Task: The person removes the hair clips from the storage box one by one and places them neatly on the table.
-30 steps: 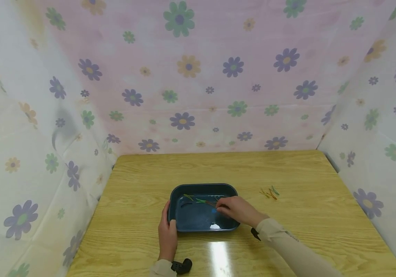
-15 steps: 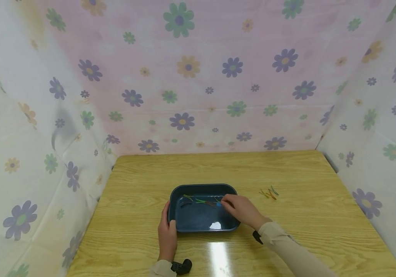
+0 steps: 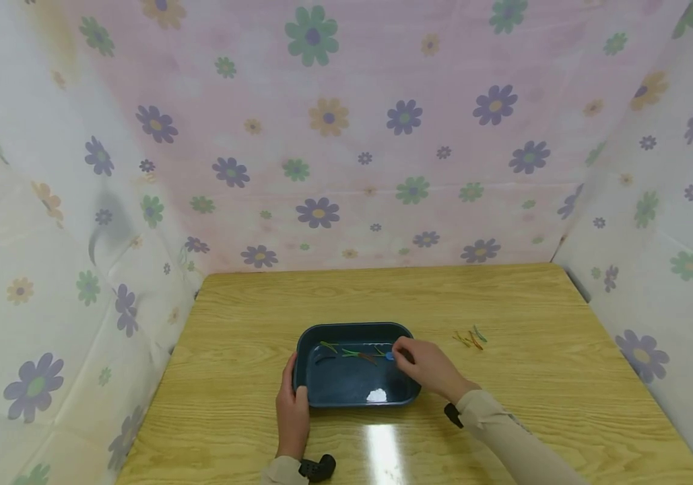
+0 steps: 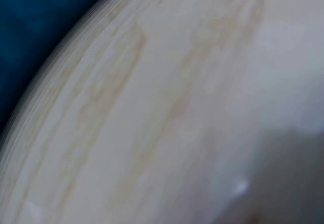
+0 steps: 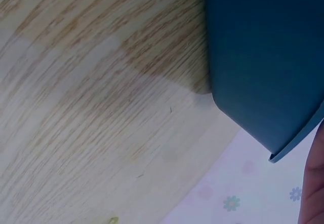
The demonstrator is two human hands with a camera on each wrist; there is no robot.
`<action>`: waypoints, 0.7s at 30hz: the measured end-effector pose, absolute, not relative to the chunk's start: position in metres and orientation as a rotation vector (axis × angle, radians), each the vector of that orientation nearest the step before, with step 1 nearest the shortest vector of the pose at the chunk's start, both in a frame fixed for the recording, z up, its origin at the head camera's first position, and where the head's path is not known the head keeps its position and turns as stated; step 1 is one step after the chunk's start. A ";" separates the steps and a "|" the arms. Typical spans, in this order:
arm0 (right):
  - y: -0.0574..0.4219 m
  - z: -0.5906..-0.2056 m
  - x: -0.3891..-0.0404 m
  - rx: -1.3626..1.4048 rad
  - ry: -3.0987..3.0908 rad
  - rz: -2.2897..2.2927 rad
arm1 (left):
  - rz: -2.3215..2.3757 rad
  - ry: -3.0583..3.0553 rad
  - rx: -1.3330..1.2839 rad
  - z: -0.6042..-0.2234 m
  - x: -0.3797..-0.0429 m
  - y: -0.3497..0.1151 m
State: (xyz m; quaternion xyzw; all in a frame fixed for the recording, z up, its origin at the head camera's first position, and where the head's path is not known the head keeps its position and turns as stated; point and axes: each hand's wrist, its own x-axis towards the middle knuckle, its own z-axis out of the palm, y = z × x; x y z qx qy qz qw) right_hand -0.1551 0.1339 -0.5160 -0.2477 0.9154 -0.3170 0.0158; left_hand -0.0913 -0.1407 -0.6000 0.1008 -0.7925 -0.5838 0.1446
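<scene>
A dark blue rectangular tray [image 3: 355, 403] stands on the table; thin strands that look like twist ties, green [image 3: 351, 353], yellow-green [image 3: 329, 347] and brown [image 3: 368, 358], lie in it. My left hand [image 3: 293, 407] grips the tray's left end, thumb near the front corner, fingers along the outer side. Over the tray's right part, my right hand [image 3: 426, 367] has thumb and forefinger together, pinching a small blue piece [image 3: 389, 356] whose kind does not show. In the right wrist view, the tray's outer wall [image 5: 266, 57] fills the right side, with part of the hand [image 5: 314, 183] at the edge.
Several orange, yellow and green strands [image 3: 471, 337] lie on the wooden table [image 3: 504, 296] to the right of the tray. Flowered cloth [image 3: 316, 162] surrounds the table at the back and both sides. The left wrist view is mostly pale, blurred tabletop [image 4: 126, 107].
My right hand has moved a little right and away from me inside the tray, the blue piece staying at its fingertips. More of the brown strand shows now. The left hand has kept still.
</scene>
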 end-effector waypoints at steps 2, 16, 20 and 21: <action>0.136 -0.516 -0.155 -0.774 2.849 -1.002 | -1.680 -2.281 0.297 -0.600 -0.091 -0.140; 0.145 -0.516 -0.150 -0.893 2.928 -1.101 | -1.704 -2.305 0.327 -0.603 -0.092 -0.141; 0.146 -0.515 -0.151 -0.910 2.936 -1.126 | -1.731 -2.298 0.323 -0.602 -0.092 -0.141; 0.147 -0.515 -0.152 -0.912 2.937 -1.137 | -1.735 -2.294 0.325 -0.602 -0.092 -0.141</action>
